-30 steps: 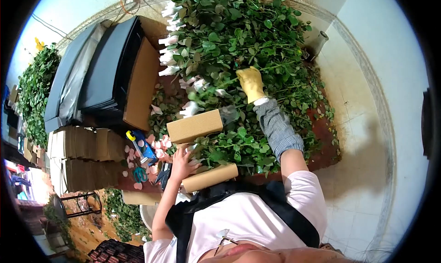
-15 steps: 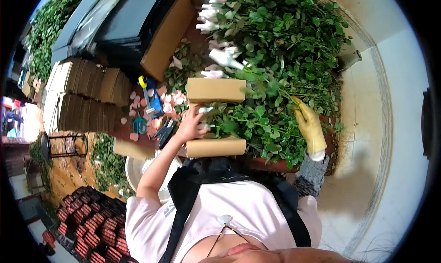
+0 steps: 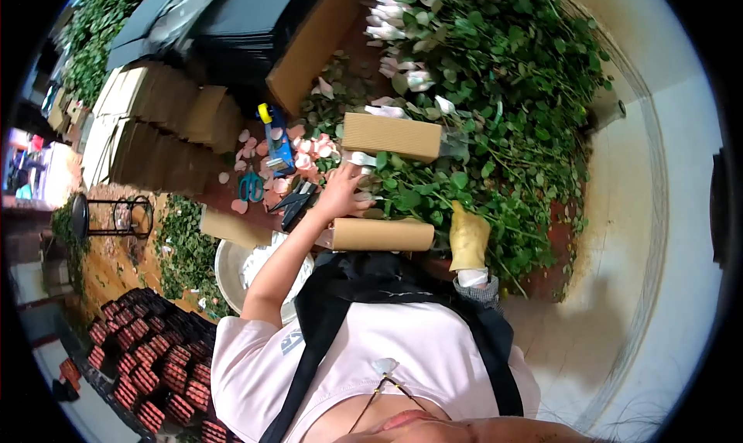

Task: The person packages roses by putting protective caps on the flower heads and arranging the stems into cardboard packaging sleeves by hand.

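My left hand [image 3: 340, 191] is bare, its fingers apart against white-sleeved rose heads [image 3: 362, 160] at the left end of a leafy bunch [image 3: 418, 191]. The bunch lies between a ribbed cardboard piece [image 3: 392, 136] above and a smooth brown cardboard roll [image 3: 383, 235] below. My right hand [image 3: 469, 238], in a yellow glove, has its fingers closed at the stems on the bunch's right side; leaves partly cover the fingertips. A large heap of green-leaved roses [image 3: 518, 79] spreads across the table behind.
Left of my left hand lie a black stapler-like tool [image 3: 294, 205], teal scissors [image 3: 250, 187], a blue and yellow tape dispenser [image 3: 279, 145] and pink petals [image 3: 307, 155]. Stacked cardboard [image 3: 155, 149] is farther left. A white bucket [image 3: 231, 269] stands below. A wall [image 3: 681, 180] is at the right.
The camera view has shifted. My right hand went from the heap to the right end of the front bunch, then moved inward along it. My left hand stays by the rose heads.
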Motion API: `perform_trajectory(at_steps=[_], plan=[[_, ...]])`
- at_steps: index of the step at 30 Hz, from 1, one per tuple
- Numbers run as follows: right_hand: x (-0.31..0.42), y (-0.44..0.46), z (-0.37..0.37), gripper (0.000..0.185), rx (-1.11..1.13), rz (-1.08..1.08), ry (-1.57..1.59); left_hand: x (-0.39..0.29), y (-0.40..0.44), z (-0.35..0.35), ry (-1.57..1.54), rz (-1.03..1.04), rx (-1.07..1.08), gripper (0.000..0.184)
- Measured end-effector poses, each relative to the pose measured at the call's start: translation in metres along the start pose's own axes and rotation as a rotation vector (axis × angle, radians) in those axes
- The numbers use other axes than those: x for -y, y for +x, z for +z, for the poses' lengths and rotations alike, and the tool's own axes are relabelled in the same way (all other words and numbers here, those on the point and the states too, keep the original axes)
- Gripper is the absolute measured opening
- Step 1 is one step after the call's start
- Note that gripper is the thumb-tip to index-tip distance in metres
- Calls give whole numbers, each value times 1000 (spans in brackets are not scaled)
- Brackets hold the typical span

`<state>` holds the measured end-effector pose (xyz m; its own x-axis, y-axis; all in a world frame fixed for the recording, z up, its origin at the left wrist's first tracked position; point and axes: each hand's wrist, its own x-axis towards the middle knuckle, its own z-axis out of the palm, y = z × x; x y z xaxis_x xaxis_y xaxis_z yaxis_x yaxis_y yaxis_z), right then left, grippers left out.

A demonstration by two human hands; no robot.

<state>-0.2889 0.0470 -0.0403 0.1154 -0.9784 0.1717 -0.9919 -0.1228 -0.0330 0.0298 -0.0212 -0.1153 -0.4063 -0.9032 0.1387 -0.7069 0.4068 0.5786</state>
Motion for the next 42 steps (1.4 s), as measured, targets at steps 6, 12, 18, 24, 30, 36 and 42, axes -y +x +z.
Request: perform_trajectory(at_steps=[6,12,18,24,30,36,42], plan=[[5,-2,10,28,-9,244,-139,15,0,17,36,122,-109,72],[-6,4,31,29,-101,207,-212,4,-1,3,51,54,9,77],[-52,-15,127,51,82,171,194,0,3,4,71,53,8,69],[-83,-6,110,53,80,259,882,13,-3,16,-45,28,-12,69],[-31,29,-15,53,226,365,395,14,-7,9,-25,48,11,64],[76,68,-62,47,166,-475,792,4,-22,-22,-240,-189,-82,48],[126,91,5,44,532,-799,861,14,-25,-4,-308,-384,121,36]])
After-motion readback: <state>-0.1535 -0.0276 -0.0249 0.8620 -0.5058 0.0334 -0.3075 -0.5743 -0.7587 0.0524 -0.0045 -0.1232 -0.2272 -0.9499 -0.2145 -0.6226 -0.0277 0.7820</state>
